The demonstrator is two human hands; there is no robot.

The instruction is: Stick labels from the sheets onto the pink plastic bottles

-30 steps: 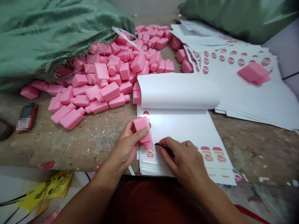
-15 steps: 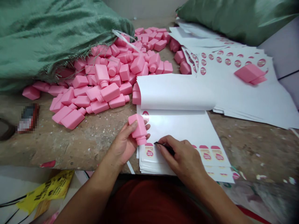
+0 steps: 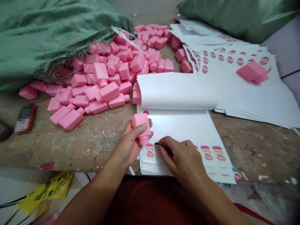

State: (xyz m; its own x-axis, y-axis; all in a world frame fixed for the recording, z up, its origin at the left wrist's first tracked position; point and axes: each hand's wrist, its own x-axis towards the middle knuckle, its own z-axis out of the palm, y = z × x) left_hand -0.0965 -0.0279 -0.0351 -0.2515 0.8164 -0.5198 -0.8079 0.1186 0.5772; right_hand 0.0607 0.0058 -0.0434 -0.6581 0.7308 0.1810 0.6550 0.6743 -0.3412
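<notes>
The left hand (image 3: pixel 130 144) grips a pink bottle (image 3: pixel 141 126), neck down, just above a sticker (image 3: pixel 150 153) on a stack of white sheets (image 3: pixel 182 129). The right hand (image 3: pixel 181 159), close by but apart, pinches a small black tool (image 3: pixel 163 148), its tip near the sticker. More bottles (image 3: pixel 109 91) lie heaped on the worktop (image 3: pixel 93 147).

Garment (image 3: pixel 150 203) on the wearer: dark red, matte fabric, seen at the lower centre of the view. Left forearm (image 3: pixel 93 195) and right forearm (image 3: pixel 217 200): bare up to the frame edge. Left hand (image 3: pixel 127 145) and right hand (image 3: pixel 181 159): uncovered, fingers (image 3: pixel 167 153) with short-trimmed nails.
</notes>
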